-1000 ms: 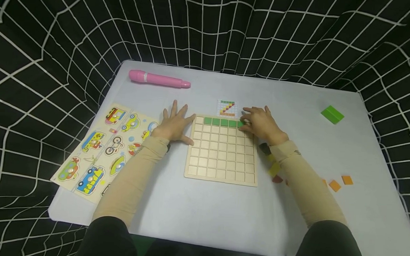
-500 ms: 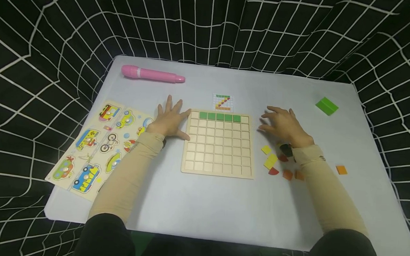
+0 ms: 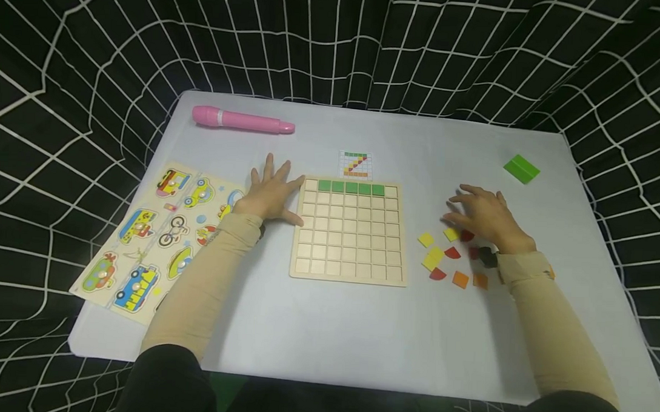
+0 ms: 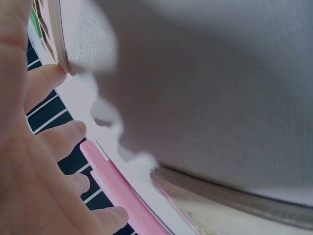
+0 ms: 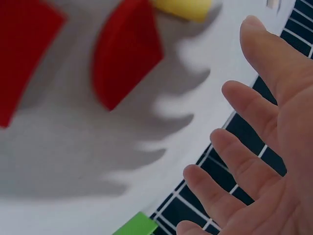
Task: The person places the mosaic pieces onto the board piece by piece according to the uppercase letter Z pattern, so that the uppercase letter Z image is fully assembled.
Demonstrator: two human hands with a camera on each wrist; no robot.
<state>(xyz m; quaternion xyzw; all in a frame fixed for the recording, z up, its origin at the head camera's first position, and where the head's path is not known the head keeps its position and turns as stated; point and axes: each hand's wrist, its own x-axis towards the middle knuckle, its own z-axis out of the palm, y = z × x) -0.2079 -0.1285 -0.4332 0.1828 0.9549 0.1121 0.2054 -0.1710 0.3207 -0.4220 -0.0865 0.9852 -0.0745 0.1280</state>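
Black fabric backdrop [image 3: 335, 54], crossed by white grid lines, rose behind the table and along both sides. White table [image 3: 336, 339] filled most of the head view. On its left lay the wooden vehicle puzzle board [image 3: 159, 257], set at a slant, its pictures including a bicycle and a blue-and-yellow bus; a beige left sleeve [image 3: 196, 292] crossed in front of its near right part.

Pale wooden grid board [image 3: 348, 237] lay flat near the middle, to the right of the puzzle. Left hand [image 3: 269, 195]: fingers spread wide, index fingertip at the far left corner of the grid board, thumb at its left edge. Right hand [image 3: 485, 217]: fingers apart and loosely extended, above the table to the right of the grid board, just far of the loose tiles.

Pink microphone-shaped toy [image 3: 243, 120] lay far left. Printed pattern card [image 3: 356, 164], showing a Z in coloured cells, lay at the grid board's far edge. Far right: green rectangle [image 3: 522, 169] with a line across it.

Five green square tiles [image 3: 351, 188] sat in the grid board's far row, second to sixth cells. Yellow tiles [image 3: 433, 258], red quarter-round tiles [image 3: 452, 253] and orange square tiles [image 3: 460, 279] lay scattered to its right, orange nearest.
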